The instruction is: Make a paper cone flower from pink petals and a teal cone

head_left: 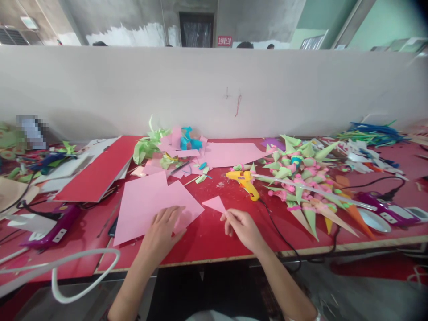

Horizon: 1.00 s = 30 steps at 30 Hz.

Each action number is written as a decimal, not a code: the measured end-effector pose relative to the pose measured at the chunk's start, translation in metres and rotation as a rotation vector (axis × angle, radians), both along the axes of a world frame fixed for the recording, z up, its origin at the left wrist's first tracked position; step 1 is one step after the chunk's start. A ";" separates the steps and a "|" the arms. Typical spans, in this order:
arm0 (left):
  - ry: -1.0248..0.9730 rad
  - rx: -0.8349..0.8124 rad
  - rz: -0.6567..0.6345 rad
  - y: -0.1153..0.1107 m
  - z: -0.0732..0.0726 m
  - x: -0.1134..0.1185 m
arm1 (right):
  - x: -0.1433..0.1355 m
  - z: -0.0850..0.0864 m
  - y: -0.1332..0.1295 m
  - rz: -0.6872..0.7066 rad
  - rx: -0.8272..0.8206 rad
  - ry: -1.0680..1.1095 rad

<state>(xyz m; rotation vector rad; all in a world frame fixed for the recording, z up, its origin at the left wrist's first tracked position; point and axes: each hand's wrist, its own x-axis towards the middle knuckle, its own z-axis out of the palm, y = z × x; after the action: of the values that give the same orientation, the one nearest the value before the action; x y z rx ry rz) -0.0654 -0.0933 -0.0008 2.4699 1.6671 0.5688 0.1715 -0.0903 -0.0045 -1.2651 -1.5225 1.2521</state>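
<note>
My left hand (pixel 164 227) rests palm down with its fingers extended over large sheets of pink paper (pixel 142 200) on the red table. Between the thumb and fingers of my right hand (pixel 242 226) is one corner of a small pink paper triangle (pixel 216 204). Its other end points left, close to the edge of the larger sheet. Just beyond my right hand lies a yellow glue gun (pixel 245 180), with a long clear glue stick (pixel 307 189) sticking out of its back.
Green, pink and orange paper cones (pixel 301 174) are heaped at the right, near a purple power strip (pixel 388 207). Paper scraps (pixel 174 147) pile up at the back. A red board (pixel 100 171) and another purple power strip (pixel 53 227) lie left. A grey partition (pixel 133 89) stands behind.
</note>
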 end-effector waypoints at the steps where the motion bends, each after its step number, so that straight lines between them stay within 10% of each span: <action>1: 0.052 0.022 0.023 0.001 -0.002 -0.004 | -0.001 -0.002 0.004 -0.032 0.012 -0.037; 10: 0.255 0.001 0.139 0.004 -0.015 -0.014 | -0.011 -0.003 0.017 -0.212 0.240 -0.893; 30: 0.202 -0.010 0.008 -0.005 -0.014 -0.017 | -0.025 0.000 0.013 0.144 0.445 -0.825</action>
<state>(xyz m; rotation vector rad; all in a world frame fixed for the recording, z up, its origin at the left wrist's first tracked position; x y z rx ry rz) -0.0827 -0.0978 -0.0145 2.5904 1.7436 0.3192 0.1462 -0.0770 -0.0041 -1.4507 -2.3371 0.3933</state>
